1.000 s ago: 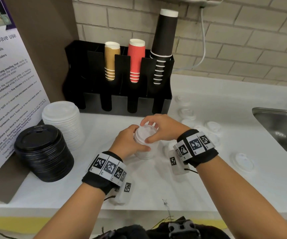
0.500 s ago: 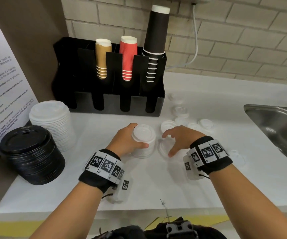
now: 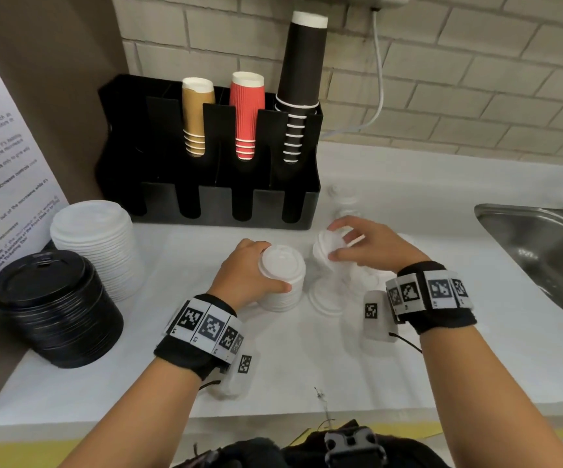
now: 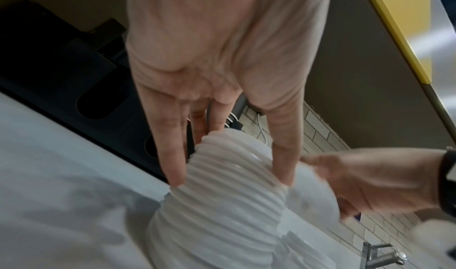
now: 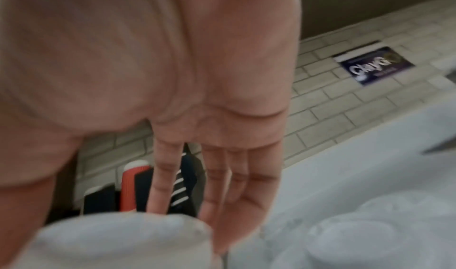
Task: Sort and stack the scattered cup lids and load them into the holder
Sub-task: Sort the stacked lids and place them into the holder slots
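The left hand (image 3: 244,275) grips a small stack of white lids (image 3: 283,282) standing on the white surface (image 3: 293,359), fingers and thumb curled round its ribbed side. Just to its right, the right hand (image 3: 371,246) pinches a single white lid (image 3: 327,248), tilted and lifted above more loose lids (image 3: 327,298). The black holder (image 3: 206,157) with paper cups stands behind; a taller white lid stack (image 3: 99,241) and a black lid stack (image 3: 55,305) sit at left

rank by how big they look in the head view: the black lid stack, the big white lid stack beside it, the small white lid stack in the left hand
1. black lid stack, widest, though nearest the camera.
2. big white lid stack, close behind in width.
3. small white lid stack gripped by the left hand, clearly smallest.
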### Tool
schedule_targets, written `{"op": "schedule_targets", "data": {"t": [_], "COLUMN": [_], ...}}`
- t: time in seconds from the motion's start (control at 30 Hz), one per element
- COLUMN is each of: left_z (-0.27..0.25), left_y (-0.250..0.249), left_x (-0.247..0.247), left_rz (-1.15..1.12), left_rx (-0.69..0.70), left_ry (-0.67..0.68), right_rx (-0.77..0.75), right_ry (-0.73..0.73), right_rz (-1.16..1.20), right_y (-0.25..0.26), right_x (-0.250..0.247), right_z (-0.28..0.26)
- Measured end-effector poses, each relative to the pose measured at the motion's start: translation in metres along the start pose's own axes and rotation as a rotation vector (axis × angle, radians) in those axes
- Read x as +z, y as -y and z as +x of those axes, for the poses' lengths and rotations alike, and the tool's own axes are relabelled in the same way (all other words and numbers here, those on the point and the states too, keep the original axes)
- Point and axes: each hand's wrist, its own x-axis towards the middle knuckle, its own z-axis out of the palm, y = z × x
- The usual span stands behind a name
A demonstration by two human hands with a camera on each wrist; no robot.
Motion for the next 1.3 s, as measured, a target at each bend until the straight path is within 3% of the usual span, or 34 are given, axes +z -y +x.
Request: {"op": "schedule_targets", "data": {"t": [0.1,0.43,0.8,0.93,1.0,1.1,1.23,1.3], "left_z": [-0.001,-0.003,-0.007,-0.007,-0.005,-0.004,-0.003,-0.003], "left_y": [-0.001,-0.002,-0.009,-0.011,-0.01,-0.012,-0.013,-0.012], "left_x": [0.001,0.001,-0.002,-0.003,-0.003,-0.003,-0.002,-0.002], "left_rz": [-0.018,-0.061,-0.05,-0.043,-0.025,0.01,0.025,0.017], "left_rx": [-0.007,-0.002,0.007,-0.002,-0.008,-0.003,-0.01,-0.013], "left_ry": [-0.008,-0.026,-0.023,-0.019,-0.014,0.0,0.002,0.002], "right_rx": [-0.102,-0.269,-0.287,-0.196,-0.11,0.008,0.05,0.08], "right_ry": [0.021,0.039,0.067,0.024,0.019,0.128,0.083,0.134], "right_rz": [0.13,-0.148,-0.313,-0.177,-0.267,-0.362,-0.307,-0.392], "right_y": [0.016,0.041,0.052,0.04,0.029,0.014,0.006,0.003], "right_x": [0.011,0.05,0.058,0.047,0.041,0.035,0.028,0.029], "right_z": [0.0,0.011,0.016,0.014,0.012,0.008,0.001,-0.002]}}
